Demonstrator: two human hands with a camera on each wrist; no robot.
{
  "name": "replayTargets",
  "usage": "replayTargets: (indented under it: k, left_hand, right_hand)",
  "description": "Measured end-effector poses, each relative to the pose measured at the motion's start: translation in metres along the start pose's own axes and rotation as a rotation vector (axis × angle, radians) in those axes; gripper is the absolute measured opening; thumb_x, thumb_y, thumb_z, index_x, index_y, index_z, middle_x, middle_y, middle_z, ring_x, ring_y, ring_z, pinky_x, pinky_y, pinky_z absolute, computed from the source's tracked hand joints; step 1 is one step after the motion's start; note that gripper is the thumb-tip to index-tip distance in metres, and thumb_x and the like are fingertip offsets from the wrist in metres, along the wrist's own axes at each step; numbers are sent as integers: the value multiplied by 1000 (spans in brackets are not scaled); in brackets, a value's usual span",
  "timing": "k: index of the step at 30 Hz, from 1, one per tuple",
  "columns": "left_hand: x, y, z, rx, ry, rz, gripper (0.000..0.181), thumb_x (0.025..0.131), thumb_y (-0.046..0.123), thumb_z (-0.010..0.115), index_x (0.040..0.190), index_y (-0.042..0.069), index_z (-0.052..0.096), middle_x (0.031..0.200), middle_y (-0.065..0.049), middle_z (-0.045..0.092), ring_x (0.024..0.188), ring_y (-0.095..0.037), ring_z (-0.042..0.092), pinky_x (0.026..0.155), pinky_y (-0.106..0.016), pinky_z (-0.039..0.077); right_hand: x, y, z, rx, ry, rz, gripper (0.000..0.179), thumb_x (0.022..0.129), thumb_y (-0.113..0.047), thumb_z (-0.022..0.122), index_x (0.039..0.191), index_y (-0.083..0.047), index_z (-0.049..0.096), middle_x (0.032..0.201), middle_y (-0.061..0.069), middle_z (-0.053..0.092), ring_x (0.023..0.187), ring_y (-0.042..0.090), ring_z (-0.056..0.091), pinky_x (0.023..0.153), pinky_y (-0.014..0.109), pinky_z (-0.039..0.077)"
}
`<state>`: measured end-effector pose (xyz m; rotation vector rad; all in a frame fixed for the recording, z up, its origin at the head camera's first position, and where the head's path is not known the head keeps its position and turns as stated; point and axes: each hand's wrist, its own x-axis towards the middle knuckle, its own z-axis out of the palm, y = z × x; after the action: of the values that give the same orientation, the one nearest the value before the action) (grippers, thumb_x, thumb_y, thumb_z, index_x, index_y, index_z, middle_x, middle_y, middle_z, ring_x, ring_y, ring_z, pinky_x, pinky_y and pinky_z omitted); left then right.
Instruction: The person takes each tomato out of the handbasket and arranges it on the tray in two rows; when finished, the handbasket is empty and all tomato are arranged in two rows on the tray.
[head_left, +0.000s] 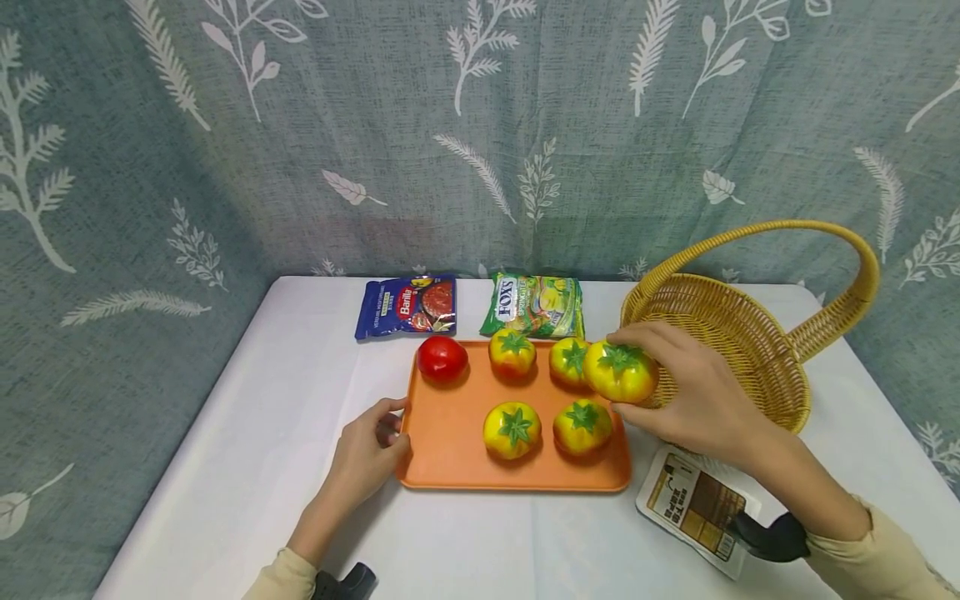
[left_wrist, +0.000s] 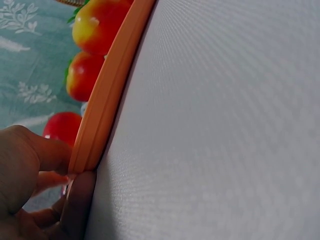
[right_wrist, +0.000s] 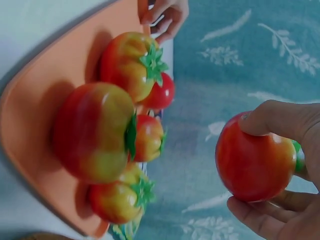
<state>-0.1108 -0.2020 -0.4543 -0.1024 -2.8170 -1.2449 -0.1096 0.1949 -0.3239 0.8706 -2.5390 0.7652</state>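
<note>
My right hand holds a yellow-and-red tomato with a green leafy top, above the right side of the orange tray. In the right wrist view the held tomato is gripped between thumb and fingers, apart from the others. My left hand pinches the tray's left edge; the left wrist view shows its fingers at the tray's rim. On the tray sit several similar tomatoes, such as one at the front middle, and a plain red tomato at the back left corner.
Behind the tray lie a blue Barilla pouch and a green Fox's candy bag. A wicker basket with a tall handle stands at the right. Nearer, a white-and-brown packet lies under the right forearm. A patterned curtain hangs behind.
</note>
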Motion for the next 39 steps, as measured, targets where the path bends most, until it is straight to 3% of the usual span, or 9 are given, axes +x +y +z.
replayTargets:
  k: [5, 14, 21, 29, 39]
  left_hand:
    - [0, 1, 0, -3, -1, 10, 47, 77, 0, 67, 124, 8, 67, 86, -2, 63, 69, -13, 56, 63, -26, 44]
    - [-1, 1, -1, 4, -3, 1, 47, 77, 0, 67, 123, 9, 68, 86, -1, 63, 69, -13, 56, 63, -27, 44]
    - [0, 2, -2, 15, -8, -1, 47, 77, 0, 67, 123, 9, 68, 86, -1, 63, 69, -13, 55, 63, -27, 43]
    - [0, 0, -2, 7, -2, 13, 47, 76, 0, 67, 123, 9, 68, 85, -1, 63, 69, -13, 55, 63, -27, 43]
    - [0, 1, -2, 15, -5, -8, 48, 76, 1, 67, 123, 9, 68, 85, 0, 63, 69, -13, 55, 63, -27, 44]
  right_hand:
    - [14, -13, 15, 105, -89, -4, 68, 72, -14, 87, 134, -12, 57, 133, 2, 54, 109, 17, 57, 85, 37, 52]
    - [31, -24, 32, 185, -112, -53, 66, 72, -7, 83, 132, -10, 57, 130, 5, 54, 108, 19, 59, 86, 38, 54]
    - [45, -35, 45, 193, -142, -64, 65, 72, -11, 82, 132, -11, 58, 133, 6, 53, 111, 21, 58, 91, 40, 52]
    - [58, -46, 63, 209, -194, -89, 61, 74, -15, 82, 131, -17, 60, 127, 0, 53, 106, 17, 56, 86, 37, 52]
    - [70, -64, 84, 184, -305, -42, 65, 76, -18, 80, 136, -19, 55, 133, 2, 50, 105, 18, 56, 84, 34, 52]
